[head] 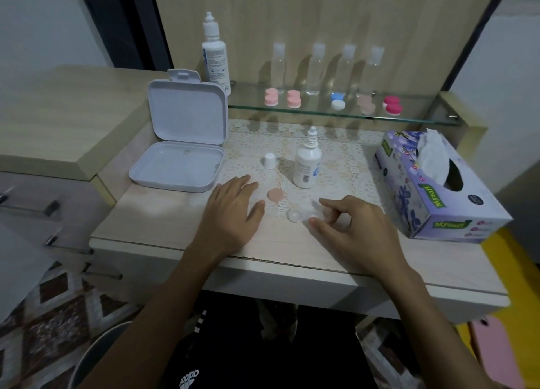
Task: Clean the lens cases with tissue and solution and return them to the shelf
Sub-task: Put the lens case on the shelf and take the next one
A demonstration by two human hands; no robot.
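Observation:
A clear lens case (295, 215) with its caps off lies on the table in front of me. My right hand (350, 227) hovers at its right end, thumb and forefinger curved around that end; whether they touch it I cannot tell. A loose pale pink cap (275, 195) lies just behind it. My left hand (233, 210) rests flat on the table to the left, fingers straight. The small solution bottle (306, 163) stands uncapped behind, its white cap (269, 160) beside it. A tissue box (432, 189) sits at the right. Several capped lens cases (293, 99) stand on the glass shelf (336, 115).
An open white plastic box (181, 154) stands at the left of the table. A larger solution bottle (214, 55) and several clear bottles (317, 67) stand on the shelf. A lace mat (344, 143) covers the table's middle. Drawers are at the far left.

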